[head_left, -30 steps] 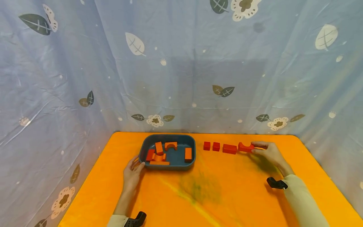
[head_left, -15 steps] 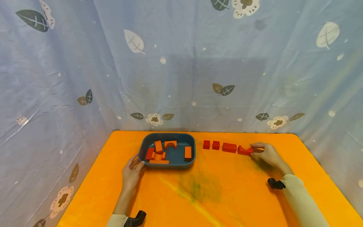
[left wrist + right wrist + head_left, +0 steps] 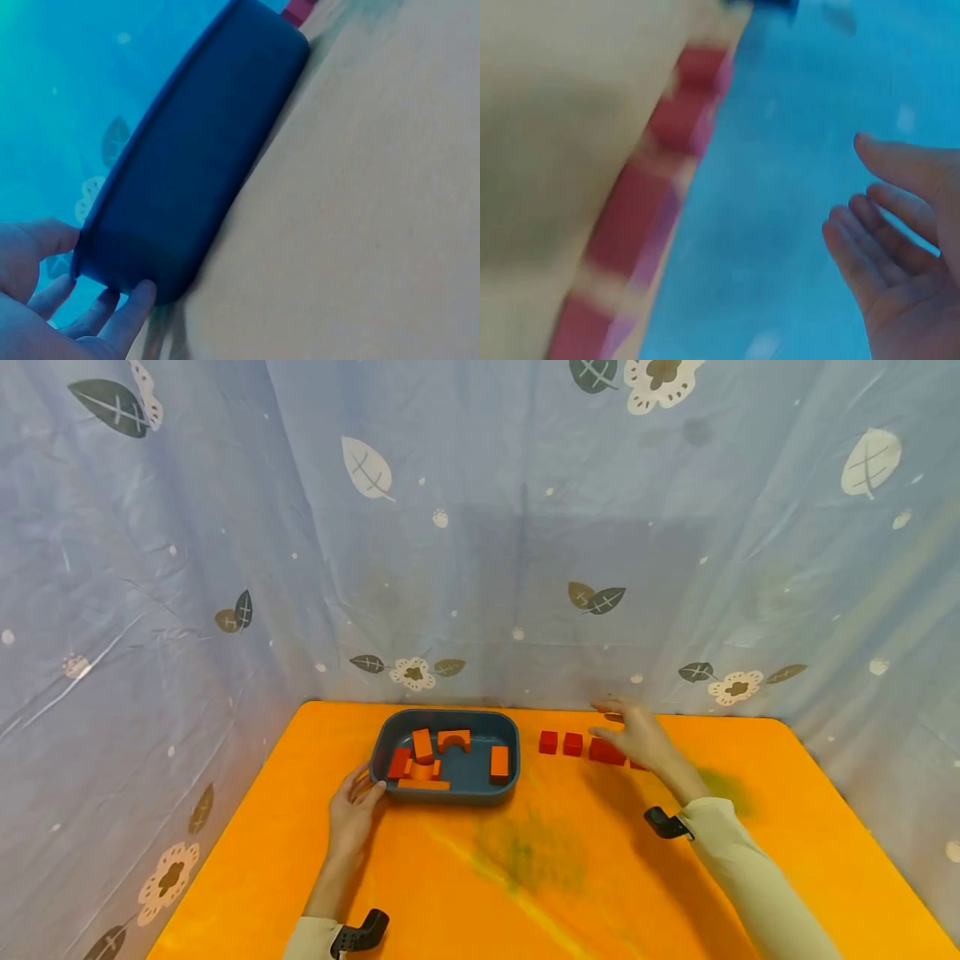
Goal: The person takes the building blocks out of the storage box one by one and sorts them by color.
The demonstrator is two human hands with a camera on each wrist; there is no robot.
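In the head view my left hand (image 3: 352,810) holds the near left corner of a dark blue-grey plastic tub (image 3: 442,797). In the left wrist view its fingers (image 3: 131,319) lie against the tub's outer wall and rim. My right hand (image 3: 637,735) is raised over the row of red toy blocks, its fingers apart and holding nothing. That row has two small cubes (image 3: 548,742), a longer red block (image 3: 606,752), and a red block with a curved notch (image 3: 639,765), mostly hidden behind the right hand.
Inside the tub lie several orange blocks, among them an arch (image 3: 453,741) and an upright-looking rectangular block (image 3: 499,762), plus a red block (image 3: 399,763). The orange-yellow table (image 3: 465,877) meets a blue patterned curtain (image 3: 480,610) behind it.
My right hand has let go of the notched red block at the row's right end, lifted and moved left over the row. My left hand stays at the tub.
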